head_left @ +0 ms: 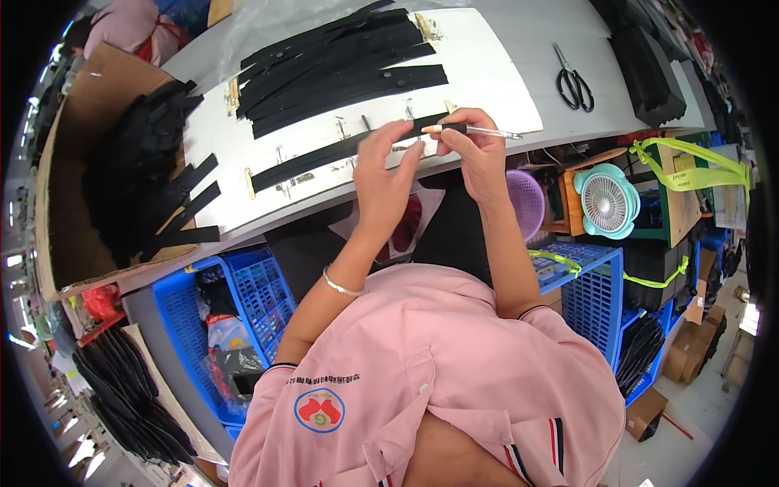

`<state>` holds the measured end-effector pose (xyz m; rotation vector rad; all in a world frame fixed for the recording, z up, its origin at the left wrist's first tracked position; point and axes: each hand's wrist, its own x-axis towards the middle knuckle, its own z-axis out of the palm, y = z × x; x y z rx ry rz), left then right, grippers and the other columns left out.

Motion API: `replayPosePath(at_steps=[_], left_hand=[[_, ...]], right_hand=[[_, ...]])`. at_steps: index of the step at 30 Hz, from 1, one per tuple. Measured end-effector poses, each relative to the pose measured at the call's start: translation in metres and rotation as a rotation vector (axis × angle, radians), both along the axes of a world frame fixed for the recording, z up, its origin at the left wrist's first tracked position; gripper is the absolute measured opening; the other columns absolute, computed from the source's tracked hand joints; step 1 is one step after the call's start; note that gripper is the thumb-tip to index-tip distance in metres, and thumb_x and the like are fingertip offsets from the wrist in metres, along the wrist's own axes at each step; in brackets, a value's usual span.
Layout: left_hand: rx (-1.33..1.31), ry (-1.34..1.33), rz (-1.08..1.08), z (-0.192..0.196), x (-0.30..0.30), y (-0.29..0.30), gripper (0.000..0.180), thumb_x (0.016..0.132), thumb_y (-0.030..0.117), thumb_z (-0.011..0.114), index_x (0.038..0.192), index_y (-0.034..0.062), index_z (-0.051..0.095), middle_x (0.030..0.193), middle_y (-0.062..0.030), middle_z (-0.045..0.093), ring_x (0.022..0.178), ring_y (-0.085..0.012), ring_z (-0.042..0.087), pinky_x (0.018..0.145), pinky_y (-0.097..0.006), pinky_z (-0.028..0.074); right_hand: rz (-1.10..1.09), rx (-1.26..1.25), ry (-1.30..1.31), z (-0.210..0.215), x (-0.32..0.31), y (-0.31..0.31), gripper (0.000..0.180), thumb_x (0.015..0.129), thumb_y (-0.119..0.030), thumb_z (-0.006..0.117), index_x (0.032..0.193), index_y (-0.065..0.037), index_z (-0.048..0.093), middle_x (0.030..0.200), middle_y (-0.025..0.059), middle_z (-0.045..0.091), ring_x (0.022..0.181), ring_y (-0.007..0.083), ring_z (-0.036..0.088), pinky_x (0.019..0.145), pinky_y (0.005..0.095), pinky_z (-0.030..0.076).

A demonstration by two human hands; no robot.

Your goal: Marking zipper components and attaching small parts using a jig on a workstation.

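Note:
My right hand (479, 158) pinches a slim pen (493, 132) with a clear barrel, a dark grip and a pale orange-and-white end pointing left. My left hand (383, 174) is just to the left of it, empty, with thumb and fingers apart. Both are over the near edge of a white board (487, 77). Beneath them a single black fabric strip (304, 164) stretches across the board, partly hidden by my hands. Farther back on the board is a pile of black strips (333, 69), with small round dark pieces on some of them.
Black-handled scissors (574, 85) lie right of the board, near a black stack (645, 77). At left, a cardboard box (65, 162) overflows with black strips. Blue crates (191, 312) flank me below. A turquoise fan (608, 201) and purple basket (526, 203) are at right. Another person (130, 28) is far left.

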<state>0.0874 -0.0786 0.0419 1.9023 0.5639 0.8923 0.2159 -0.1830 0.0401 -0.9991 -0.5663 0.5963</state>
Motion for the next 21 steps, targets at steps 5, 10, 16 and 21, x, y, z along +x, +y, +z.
replayPosePath(at_steps=[5,10,16,21], left_hand=[[-0.683,-0.277,-0.230,0.042,-0.023,-0.035,0.023,0.098,0.008,0.069,0.119,-0.0019,0.070,0.102,-0.0062,0.073,0.095,-0.0110,0.067,0.085,-0.025,0.053],[-0.723,-0.328,-0.222,0.055,-0.045,-0.049,0.021,0.098,0.004,0.068,0.118,-0.0022,0.072,0.104,-0.0050,0.072,0.094,-0.0101,0.064,0.086,-0.025,0.052],[-0.720,-0.344,-0.266,0.064,-0.073,-0.070,0.021,0.099,0.006,0.068,0.117,-0.0023,0.072,0.109,-0.0045,0.071,0.096,-0.0094,0.063,0.089,-0.026,0.051],[-0.664,-0.363,-0.307,0.071,-0.093,-0.084,0.019,0.099,0.006,0.067,0.115,-0.0024,0.072,0.107,-0.0042,0.071,0.095,-0.0088,0.062,0.088,-0.025,0.051]], right_hand=[[0.013,0.103,0.046,0.015,-0.034,-0.017,0.021,0.088,0.001,0.076,0.107,-0.002,0.068,0.100,0.0081,0.072,0.077,0.0125,0.066,0.069,0.0242,0.056],[0.127,0.174,0.048,0.024,-0.054,-0.040,0.019,0.088,0.001,0.075,0.106,0.000,0.070,0.095,0.0098,0.072,0.071,0.0123,0.065,0.064,0.0245,0.055],[0.173,0.197,0.123,0.036,-0.081,-0.066,0.018,0.090,0.000,0.071,0.107,0.004,0.068,0.087,0.0144,0.072,0.067,0.0150,0.066,0.060,0.0263,0.055],[0.173,0.269,0.170,0.039,-0.107,-0.080,0.015,0.091,-0.001,0.070,0.105,0.003,0.066,0.086,0.0153,0.071,0.069,0.0159,0.067,0.060,0.0271,0.056]])
